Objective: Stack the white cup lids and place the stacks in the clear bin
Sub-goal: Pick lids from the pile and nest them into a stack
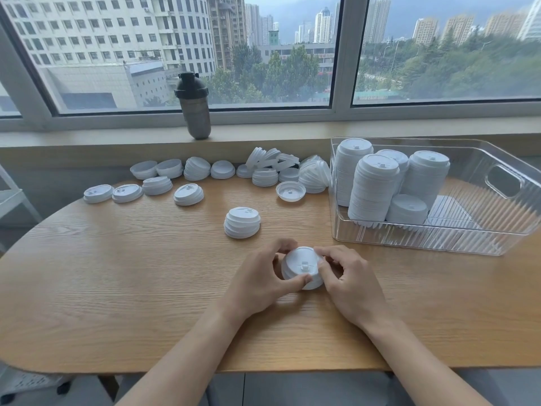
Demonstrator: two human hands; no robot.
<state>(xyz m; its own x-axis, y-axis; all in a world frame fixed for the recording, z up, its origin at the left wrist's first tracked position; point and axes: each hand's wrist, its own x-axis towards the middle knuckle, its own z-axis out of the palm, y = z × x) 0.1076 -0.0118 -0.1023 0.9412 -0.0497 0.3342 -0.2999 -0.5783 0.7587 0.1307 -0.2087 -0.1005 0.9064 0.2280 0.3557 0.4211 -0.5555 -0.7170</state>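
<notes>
While both hands (304, 276) pinch a short lid stack (303, 266), oval wooden table (117, 273), windowsill (263, 133), city window (190, 48)

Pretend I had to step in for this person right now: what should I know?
Left hand and right hand both pinch a short lid stack on the wooden table.
Done: four tall stacks and a short one stand in the clear bin.
Left: another small stack waits ahead of the hands; loose lids and small stacks lie along the table's far edge. Stack them, then bin them.
</notes>
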